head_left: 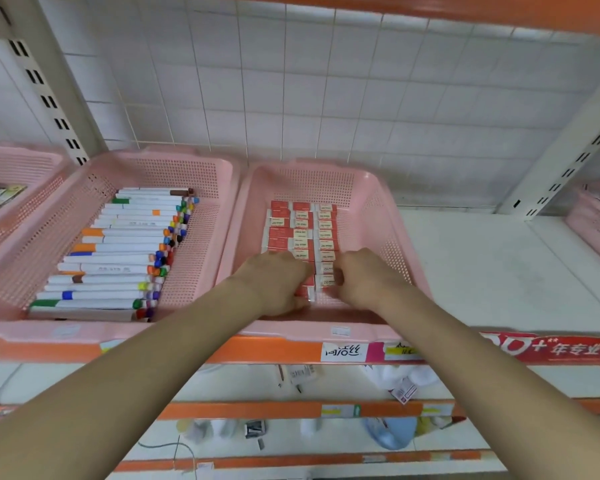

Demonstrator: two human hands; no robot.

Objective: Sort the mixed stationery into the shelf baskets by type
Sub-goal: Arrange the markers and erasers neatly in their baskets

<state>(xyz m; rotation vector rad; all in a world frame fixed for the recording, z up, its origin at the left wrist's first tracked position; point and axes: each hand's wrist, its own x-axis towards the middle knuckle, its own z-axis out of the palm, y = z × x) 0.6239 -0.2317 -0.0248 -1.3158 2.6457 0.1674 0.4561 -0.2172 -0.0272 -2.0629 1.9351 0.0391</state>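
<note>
Currently, head view: both hands are inside the eraser basket [378, 202], at its near end. The eraser boxes [300, 233] lie flat in three tidy columns. Left hand [278, 282] has fingers and thumb curled round the nearest boxes of the middle column, gripping them. Right hand [364, 275] pinches the nearest boxes of the right column. Just beside it on the left, the marker basket [201, 161] holds stacked markers [118, 251]. Both sit on the white shelf [499, 271].

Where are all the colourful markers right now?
In the head view, the markers lie in the pink basket left of centre, next to the eraser basket where the left hand and right hand touch the erasers.
</note>
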